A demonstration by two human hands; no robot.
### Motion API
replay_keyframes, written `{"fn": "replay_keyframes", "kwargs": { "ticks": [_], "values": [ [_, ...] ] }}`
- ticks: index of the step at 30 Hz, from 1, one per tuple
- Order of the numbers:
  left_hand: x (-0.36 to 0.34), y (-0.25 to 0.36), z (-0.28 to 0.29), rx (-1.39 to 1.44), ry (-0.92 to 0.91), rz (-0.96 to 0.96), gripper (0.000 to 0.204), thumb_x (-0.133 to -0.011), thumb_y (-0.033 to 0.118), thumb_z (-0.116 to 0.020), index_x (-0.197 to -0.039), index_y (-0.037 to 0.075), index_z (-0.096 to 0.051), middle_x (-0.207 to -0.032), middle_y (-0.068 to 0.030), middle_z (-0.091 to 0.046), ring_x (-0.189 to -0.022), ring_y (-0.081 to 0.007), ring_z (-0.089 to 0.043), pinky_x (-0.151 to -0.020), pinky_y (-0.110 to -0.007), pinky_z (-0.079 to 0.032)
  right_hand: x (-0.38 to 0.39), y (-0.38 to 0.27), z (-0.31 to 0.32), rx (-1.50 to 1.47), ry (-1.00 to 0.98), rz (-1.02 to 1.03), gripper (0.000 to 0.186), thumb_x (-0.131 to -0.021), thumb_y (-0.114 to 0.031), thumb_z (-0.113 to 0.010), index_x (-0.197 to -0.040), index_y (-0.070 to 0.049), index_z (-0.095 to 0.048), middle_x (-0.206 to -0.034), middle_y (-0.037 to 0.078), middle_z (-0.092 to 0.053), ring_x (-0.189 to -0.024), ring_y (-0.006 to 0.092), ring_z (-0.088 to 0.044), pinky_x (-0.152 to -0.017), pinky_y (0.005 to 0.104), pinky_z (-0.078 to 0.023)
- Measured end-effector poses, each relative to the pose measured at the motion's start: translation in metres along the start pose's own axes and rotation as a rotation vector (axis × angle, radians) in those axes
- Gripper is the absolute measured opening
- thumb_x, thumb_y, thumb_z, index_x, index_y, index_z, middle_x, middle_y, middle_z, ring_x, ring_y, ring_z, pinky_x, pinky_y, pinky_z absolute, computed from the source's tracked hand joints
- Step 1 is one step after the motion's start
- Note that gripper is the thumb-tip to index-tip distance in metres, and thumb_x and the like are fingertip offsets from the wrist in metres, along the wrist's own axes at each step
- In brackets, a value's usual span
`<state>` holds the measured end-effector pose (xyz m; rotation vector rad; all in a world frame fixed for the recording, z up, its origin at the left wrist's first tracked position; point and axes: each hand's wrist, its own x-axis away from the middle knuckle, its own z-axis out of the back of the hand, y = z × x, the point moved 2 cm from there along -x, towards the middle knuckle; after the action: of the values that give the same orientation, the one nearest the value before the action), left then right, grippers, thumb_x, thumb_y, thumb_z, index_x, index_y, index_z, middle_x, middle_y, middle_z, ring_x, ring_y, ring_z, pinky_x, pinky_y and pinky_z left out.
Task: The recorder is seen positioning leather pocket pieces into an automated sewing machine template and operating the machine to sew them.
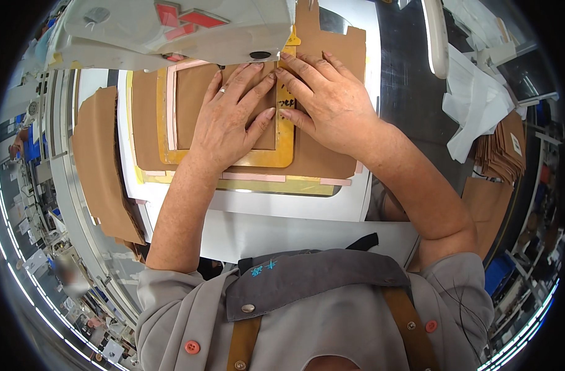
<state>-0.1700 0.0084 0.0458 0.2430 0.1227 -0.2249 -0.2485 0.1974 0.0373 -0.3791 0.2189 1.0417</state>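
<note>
A yellow frame (258, 159) with a rectangular opening lies on a brown panel (322, 162), and brown material shows inside the opening. Flat inside that opening rests my left hand (232, 111), fingers spread and pointing away from me; a ring is on one finger. My right hand (332, 93) spreads over the frame's right bar, its thumb and fingertips touching the yellow edge and the rest lying on the panel. Pink and yellow strips (270, 178) show along the panel's near edge. The frame's far side is hidden under the machine head.
A pale machine head (171, 28) with red marks overhangs the far side of the work. Brown panels (100, 154) are stacked at the left. To the right are white sheets (471, 93) and a pile of brown pieces (499, 148). A white board (295, 207) lies beneath the panel.
</note>
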Motion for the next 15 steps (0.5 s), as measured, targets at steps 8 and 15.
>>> {"fn": "replay_keyframes", "kwargs": {
  "ticks": [8, 15],
  "values": [
    [0.0001, 0.0005, 0.0018, 0.007, 0.027, -0.026, 0.051, -0.094, 0.028, -0.067, -0.142, 0.012, -0.057, -0.149, -0.0073, -0.050, -0.141, -0.0272, -0.047, -0.119, -0.053, -0.035, 0.0008, -0.0002, -0.0009, -0.014, -0.004, 0.006, 0.051, -0.095, -0.042, -0.067, -0.132, -0.007, -0.063, -0.145, 0.010, -0.056, -0.129, 0.0271, -0.055, -0.117, 0.0527, -0.039],
    [-0.0007, -0.0031, -0.0011, 0.085, 0.016, -0.028, 0.054, -0.097, 0.028, -0.061, -0.147, 0.010, -0.052, -0.151, -0.0081, -0.050, -0.140, -0.0290, -0.046, -0.119, -0.049, -0.032, 0.0000, 0.0011, -0.0013, -0.045, -0.020, -0.014, 0.052, -0.097, -0.044, -0.064, -0.136, -0.009, -0.060, -0.142, 0.009, -0.056, -0.129, 0.0280, -0.054, -0.119, 0.0511, -0.038]
  ]
}}
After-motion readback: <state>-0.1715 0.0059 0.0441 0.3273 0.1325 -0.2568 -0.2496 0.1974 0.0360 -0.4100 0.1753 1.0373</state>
